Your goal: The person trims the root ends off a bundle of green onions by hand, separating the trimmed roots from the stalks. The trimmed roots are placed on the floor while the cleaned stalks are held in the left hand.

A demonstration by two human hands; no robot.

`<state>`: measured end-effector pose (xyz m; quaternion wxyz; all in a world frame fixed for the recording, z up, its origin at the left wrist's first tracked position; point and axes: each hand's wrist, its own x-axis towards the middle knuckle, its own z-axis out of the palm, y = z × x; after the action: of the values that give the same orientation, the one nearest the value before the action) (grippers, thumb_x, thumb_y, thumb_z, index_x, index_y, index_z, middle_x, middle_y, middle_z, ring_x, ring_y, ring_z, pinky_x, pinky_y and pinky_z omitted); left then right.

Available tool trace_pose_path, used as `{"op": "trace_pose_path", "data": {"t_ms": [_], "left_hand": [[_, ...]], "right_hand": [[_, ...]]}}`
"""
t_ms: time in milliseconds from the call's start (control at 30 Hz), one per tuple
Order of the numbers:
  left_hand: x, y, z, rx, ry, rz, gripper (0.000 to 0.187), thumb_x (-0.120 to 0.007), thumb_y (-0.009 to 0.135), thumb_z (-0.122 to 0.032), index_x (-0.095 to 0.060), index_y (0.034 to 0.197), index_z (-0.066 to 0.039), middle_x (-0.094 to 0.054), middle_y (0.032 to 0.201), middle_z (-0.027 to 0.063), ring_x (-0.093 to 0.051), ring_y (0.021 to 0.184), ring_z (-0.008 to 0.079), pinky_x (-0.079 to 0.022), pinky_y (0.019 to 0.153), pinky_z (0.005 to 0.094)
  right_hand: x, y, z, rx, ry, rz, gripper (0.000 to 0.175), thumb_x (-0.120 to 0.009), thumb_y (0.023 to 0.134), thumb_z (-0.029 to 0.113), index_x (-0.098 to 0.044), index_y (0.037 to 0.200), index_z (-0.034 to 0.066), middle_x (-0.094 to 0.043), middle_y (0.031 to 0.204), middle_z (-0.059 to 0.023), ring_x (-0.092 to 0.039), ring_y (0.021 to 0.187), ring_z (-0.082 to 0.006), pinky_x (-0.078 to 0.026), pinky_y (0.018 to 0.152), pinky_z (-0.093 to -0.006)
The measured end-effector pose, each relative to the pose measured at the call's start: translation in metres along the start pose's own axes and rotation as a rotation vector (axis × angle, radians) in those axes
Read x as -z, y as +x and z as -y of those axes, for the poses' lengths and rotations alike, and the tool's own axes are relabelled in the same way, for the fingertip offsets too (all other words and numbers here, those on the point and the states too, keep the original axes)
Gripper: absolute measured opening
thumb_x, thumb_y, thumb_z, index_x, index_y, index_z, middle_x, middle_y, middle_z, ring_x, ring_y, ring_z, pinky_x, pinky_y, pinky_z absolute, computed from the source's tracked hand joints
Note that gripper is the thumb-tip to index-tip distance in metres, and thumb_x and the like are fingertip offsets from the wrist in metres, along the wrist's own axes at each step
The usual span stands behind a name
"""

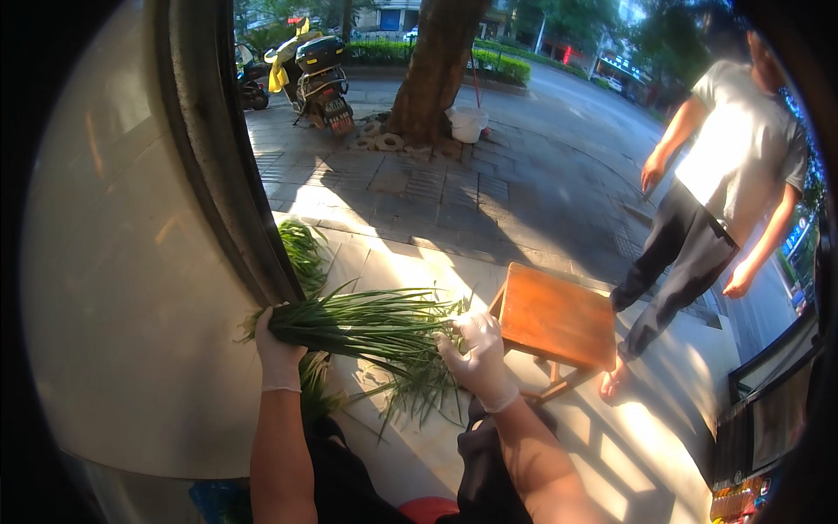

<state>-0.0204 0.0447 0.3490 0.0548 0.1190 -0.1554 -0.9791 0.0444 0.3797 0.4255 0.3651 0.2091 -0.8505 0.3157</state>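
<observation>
My left hand [280,350], in a thin whitish glove, grips a bunch of long green chives [360,327] near its root end. The bunch is held level, leaves pointing right. By the leaf tips is my right hand [481,360], gloved the same way, its thumb apart from its curled fingers. Some tips reach its fingers, but no firm grip shows. Loose chive leaves [422,393] lie scattered on the pale tiled floor [393,452] below. Another pile of chives [302,255] rests beside the door frame, and more greens [317,386] lie beneath my left wrist.
A wooden stool [560,314] stands right of my right hand. Beyond it is a standing person [727,170]. A dark door frame [222,150] borders the left. Outside are a tree trunk [435,72], a white bucket [467,124] and a parked scooter [321,78].
</observation>
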Motion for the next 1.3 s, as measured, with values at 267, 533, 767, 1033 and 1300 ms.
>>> {"op": "trace_pose_path", "data": {"t_ms": [267, 533, 767, 1033, 1300], "left_hand": [[0.0, 0.006, 0.001, 0.021, -0.024, -0.059, 0.022, -0.054, 0.093, -0.025, -0.065, 0.09, -0.006, -0.068, 0.092, 0.0091, -0.064, 0.091, 0.0298, -0.05, 0.09, 0.0468], [0.011, 0.01, -0.003, -0.009, -0.076, -0.056, 0.024, -0.052, 0.094, -0.026, -0.064, 0.092, -0.005, -0.067, 0.095, 0.0098, -0.063, 0.096, 0.0303, -0.048, 0.094, 0.0475], [0.01, 0.008, -0.007, -0.006, -0.054, -0.044, 0.023, -0.052, 0.094, -0.026, -0.064, 0.093, -0.006, -0.067, 0.095, 0.0097, -0.062, 0.098, 0.0301, -0.047, 0.095, 0.0489], [0.006, 0.006, -0.003, 0.0, -0.05, -0.044, 0.022, -0.053, 0.092, -0.025, -0.063, 0.091, -0.006, -0.067, 0.094, 0.0094, -0.063, 0.095, 0.0301, -0.048, 0.094, 0.0473], [0.004, 0.008, -0.001, 0.013, -0.025, -0.07, 0.021, -0.054, 0.092, -0.025, -0.063, 0.091, -0.006, -0.067, 0.093, 0.009, -0.063, 0.094, 0.0297, -0.049, 0.093, 0.0463]], "right_hand": [[-0.005, -0.006, 0.005, -0.109, 0.149, 0.003, 0.005, -0.066, 0.082, 0.007, -0.061, 0.081, 0.0041, -0.056, 0.071, -0.0082, -0.055, 0.072, -0.0256, -0.044, 0.07, -0.0348], [0.007, -0.006, -0.032, -0.879, 1.097, -0.422, 0.016, -0.059, 0.094, 0.015, -0.062, 0.09, -0.0007, -0.057, 0.076, -0.0031, -0.054, 0.073, -0.0114, -0.043, 0.072, -0.0237], [0.005, -0.007, -0.037, -0.485, 0.336, -0.181, 0.035, -0.064, 0.093, 0.018, -0.059, 0.123, 0.0005, -0.057, 0.113, -0.0089, -0.054, 0.097, -0.0149, -0.045, 0.085, -0.0275], [0.001, 0.0, -0.01, -0.051, 0.102, 0.055, 0.023, -0.07, 0.079, 0.006, -0.068, 0.102, 0.0043, -0.063, 0.091, -0.0139, -0.058, 0.086, -0.0325, -0.045, 0.08, -0.0399], [-0.01, -0.006, -0.003, -0.416, 0.381, -0.117, 0.009, -0.061, 0.09, 0.01, -0.061, 0.084, 0.0026, -0.06, 0.074, -0.0073, -0.054, 0.068, -0.0216, -0.043, 0.067, -0.03]]}}
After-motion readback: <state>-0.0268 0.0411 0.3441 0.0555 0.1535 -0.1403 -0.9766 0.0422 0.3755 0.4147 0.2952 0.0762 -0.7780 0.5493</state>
